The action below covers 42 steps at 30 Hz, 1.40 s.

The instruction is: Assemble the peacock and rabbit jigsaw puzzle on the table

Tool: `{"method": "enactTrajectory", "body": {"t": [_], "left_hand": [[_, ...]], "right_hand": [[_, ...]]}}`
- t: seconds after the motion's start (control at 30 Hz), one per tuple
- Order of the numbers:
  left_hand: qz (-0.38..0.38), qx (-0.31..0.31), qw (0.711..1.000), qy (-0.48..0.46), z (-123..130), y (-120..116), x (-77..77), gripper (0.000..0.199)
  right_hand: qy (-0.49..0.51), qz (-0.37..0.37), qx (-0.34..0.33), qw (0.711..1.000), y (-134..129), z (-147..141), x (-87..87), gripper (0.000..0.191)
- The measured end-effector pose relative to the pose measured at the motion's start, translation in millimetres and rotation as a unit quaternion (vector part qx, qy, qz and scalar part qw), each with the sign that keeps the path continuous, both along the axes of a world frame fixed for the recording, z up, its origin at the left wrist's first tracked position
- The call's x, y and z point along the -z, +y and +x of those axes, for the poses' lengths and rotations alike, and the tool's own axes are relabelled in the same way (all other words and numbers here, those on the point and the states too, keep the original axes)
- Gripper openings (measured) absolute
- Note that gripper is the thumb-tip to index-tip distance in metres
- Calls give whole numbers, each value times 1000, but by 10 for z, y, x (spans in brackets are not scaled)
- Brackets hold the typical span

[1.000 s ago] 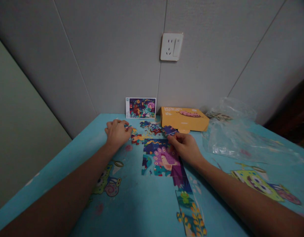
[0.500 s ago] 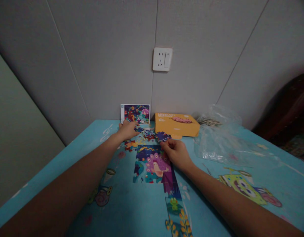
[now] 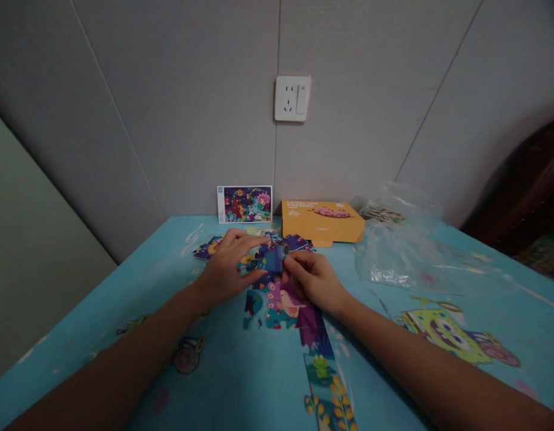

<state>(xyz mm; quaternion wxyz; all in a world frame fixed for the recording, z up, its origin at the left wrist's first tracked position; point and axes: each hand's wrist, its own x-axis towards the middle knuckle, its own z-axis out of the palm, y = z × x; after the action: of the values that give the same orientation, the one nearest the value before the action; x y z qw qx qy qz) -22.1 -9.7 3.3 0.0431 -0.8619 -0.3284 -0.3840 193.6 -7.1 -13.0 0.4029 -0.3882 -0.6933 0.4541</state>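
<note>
From my remote view, my left hand (image 3: pixel 226 264) has come back from beside the picture card (image 3: pixel 245 205) and now holds a blue puzzle piece (image 3: pixel 272 259) over the assembled section (image 3: pixel 283 302). My right hand (image 3: pixel 316 280) has shifted its fingertips to that piece's right edge. Dark pieces (image 3: pixel 206 248) now show beyond my left hand.

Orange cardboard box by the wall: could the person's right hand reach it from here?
Probably yes: the bare right hand is close in front of the box, with nothing tall between them. Its fingertips seem busy with a blue cardboard puzzle piece, though.
</note>
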Motion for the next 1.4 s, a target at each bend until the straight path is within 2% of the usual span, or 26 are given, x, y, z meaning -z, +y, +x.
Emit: {"method": "enactTrajectory", "body": {"t": [0.2, 0.4, 0.7, 1.03, 1.17, 1.27, 1.4], "left_hand": [[-2, 5, 1000, 2, -50, 54, -15, 49], [-6, 16, 999, -42, -43, 11, -32, 49], [-72, 14, 990, -117, -42, 14, -10, 47], [-78, 37, 986, -146, -28, -4, -49, 43], [-95, 32, 982, -162, -28, 4, -27, 42], [-101, -10, 976, -195, -37, 28, 1, 41], [-79, -170, 952, -242, -85, 90, 11, 40]], "right_hand": [[9, -19, 15, 1000, -6, -39, 3, 38], [50, -46, -7, 998, -48, -56, -40, 40], [82, -56, -20, 995, -34, -43, -23, 41], [99, -80, -35, 991, -39, -38, -49, 41], [90, -85, -20, 992, -22, -34, -50, 42], [67, -80, 2, 995, -10, -17, -46, 41], [40, -74, 24, 996, 6, 2, -36, 40]]}}
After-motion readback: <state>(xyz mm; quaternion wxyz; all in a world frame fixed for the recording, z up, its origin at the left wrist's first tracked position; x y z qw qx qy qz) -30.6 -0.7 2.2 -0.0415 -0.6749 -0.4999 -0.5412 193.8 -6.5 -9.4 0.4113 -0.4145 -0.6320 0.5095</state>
